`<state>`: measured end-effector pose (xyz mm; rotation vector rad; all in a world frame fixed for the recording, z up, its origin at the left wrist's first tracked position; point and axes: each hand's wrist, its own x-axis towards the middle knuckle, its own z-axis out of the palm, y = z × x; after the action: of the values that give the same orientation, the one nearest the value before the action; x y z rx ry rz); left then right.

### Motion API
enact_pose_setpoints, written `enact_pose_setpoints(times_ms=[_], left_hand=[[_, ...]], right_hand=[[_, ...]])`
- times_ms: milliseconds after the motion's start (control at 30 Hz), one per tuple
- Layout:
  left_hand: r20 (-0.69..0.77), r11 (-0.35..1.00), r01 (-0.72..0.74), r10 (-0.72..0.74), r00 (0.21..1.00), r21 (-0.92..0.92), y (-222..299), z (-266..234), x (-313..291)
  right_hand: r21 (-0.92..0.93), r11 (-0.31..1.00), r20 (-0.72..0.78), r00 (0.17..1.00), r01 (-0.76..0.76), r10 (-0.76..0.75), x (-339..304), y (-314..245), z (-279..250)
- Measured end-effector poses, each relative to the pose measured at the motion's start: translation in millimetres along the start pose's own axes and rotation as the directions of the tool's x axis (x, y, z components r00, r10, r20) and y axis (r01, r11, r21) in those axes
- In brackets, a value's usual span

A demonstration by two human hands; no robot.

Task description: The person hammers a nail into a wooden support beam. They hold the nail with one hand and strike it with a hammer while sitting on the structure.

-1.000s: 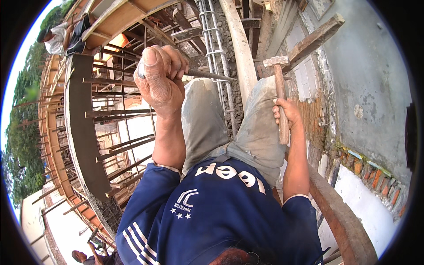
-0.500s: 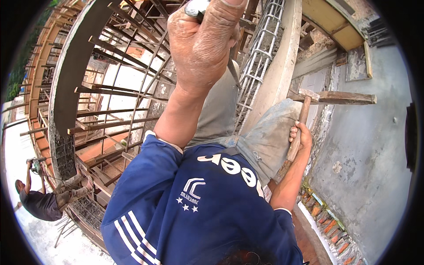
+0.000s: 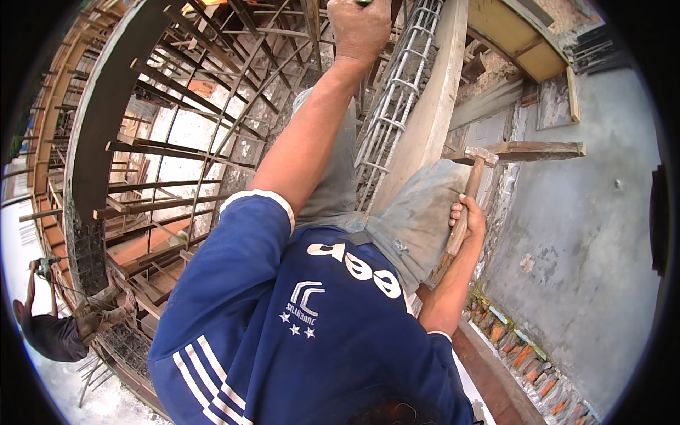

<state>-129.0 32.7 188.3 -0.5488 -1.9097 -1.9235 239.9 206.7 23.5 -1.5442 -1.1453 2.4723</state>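
My left hand (image 3: 360, 32) is stretched far forward at the top edge of the view, the fist partly cut off. It is closed round a slim metal chisel (image 3: 363, 2), of which only a small dark end shows; the rest is hidden. My right hand (image 3: 469, 218) is wrapped round the wooden handle of a hammer (image 3: 476, 177), beside my right thigh. The hammer's head points up and away from me, close to a wooden beam (image 3: 542, 150). Between my hands runs a long cage of steel reinforcing bars (image 3: 397, 103).
A concrete edge (image 3: 432, 106) borders the rebar cage on the right. Wooden props (image 3: 191, 99) and formwork fill the left side. Another person (image 3: 53, 333) works at the far left with a power tool. A grey plastered wall (image 3: 574, 234) and a broken brick edge (image 3: 503, 333) lie right.
My left arm has stretched out, carrying the fist forward and slightly right, away from me. My right hand keeps hold of the hammer. The whole view has shifted slightly.
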Motion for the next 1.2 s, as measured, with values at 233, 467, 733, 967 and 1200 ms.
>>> enact_pose_setpoints(times_ms=[233, 467, 733, 967, 1200], left_hand=[[-0.252, 0.987, 0.155, -0.158, 0.955, -0.032, -150, 0, -56], [-0.284, 0.947, 0.270, -0.310, 0.907, -0.172, -175, -7, -65], [-0.441, 0.870, 0.346, -0.480, 0.759, -0.351, -258, -51, -75], [-0.436, 0.918, 0.361, -0.395, 0.809, -0.161, -221, -36, -84], [-0.201, 0.812, 0.519, -0.574, 0.794, -0.267, -247, -42, -77]], right_hand=[[0.020, 1.000, 0.026, 1.000, -0.012, 0.012, 1, 5, -1], [-0.009, 1.000, 0.033, 0.999, -0.022, 0.022, 0, 2, -3], [-0.333, 0.921, 0.011, 0.978, 0.200, -0.208, -35, -1, 46], [-0.263, 0.818, 0.179, 0.859, 0.511, -0.479, -92, -6, 96], [-0.190, 0.725, 0.325, 0.739, 0.662, -0.590, -111, -35, 162]])
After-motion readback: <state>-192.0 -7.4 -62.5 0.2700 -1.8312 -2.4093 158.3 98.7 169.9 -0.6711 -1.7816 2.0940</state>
